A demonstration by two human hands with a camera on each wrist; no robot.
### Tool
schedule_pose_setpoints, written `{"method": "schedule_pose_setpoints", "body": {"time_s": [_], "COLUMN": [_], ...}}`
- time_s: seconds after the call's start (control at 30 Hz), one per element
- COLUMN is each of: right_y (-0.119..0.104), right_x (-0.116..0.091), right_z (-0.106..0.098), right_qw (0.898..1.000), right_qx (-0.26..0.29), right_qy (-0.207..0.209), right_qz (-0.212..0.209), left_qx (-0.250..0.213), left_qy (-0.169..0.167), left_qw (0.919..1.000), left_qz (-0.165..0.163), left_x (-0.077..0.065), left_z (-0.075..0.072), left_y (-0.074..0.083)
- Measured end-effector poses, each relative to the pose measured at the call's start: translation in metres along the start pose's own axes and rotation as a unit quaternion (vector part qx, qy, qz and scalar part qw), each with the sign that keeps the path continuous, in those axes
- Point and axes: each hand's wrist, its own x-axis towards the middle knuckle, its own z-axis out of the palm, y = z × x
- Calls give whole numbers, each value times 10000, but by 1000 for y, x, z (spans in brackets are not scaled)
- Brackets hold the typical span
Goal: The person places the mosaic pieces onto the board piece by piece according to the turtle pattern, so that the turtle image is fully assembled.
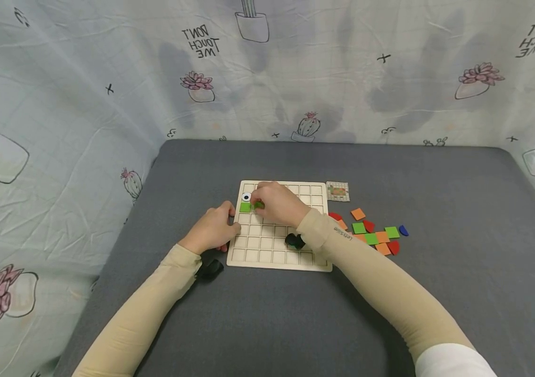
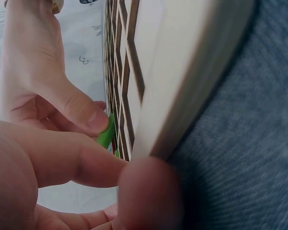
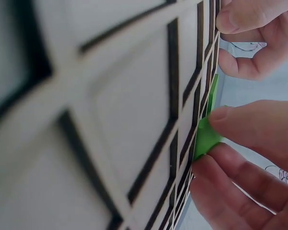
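A pale wooden grid board [image 1: 279, 267] lies on the grey table. My right hand [image 1: 277, 201] reaches over its upper left part, pinching a green tile [image 3: 209, 138] between thumb and fingers, tilted close over the grid cells. Just left of it, another green square tile [image 1: 245, 207] sits in a cell. Above that one is a white tile with a black dot [image 1: 246, 197], like an eye. My left hand [image 1: 210, 228] holds the board's left edge, its thumb and index finger bent against the rim; in the left wrist view, a blurred fingertip [image 2: 151, 191] covers part of that edge.
Right of the board lie loose orange, green and red tiles [image 1: 382, 237] in a scattered group, partly behind the right forearm, with a blue piece [image 1: 403, 230] at their far side. A small pattern card [image 1: 338, 191] rests by the board's upper right corner. Printed cloth [image 1: 267, 94] hangs behind the table.
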Motion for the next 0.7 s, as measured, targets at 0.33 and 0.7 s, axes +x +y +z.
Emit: {"method": "schedule_pose_setpoints", "body": {"time_s": [0.33,0.7], "right_y": [1,4], "right_x": [-5,-35], "right_z": [0,-15], "right_qw": [9992,9994], "right_qx": [-344,107], "right_qy": [21,39], "right_qz": [-185,315], "left_qx": [-1,-85], "left_qy": [19,3], "left_qw": [10000,10000], "left_qz": [-4,-44], "left_x": [0,1], "left_z": [1,1], "left_y": [0,-1]}}
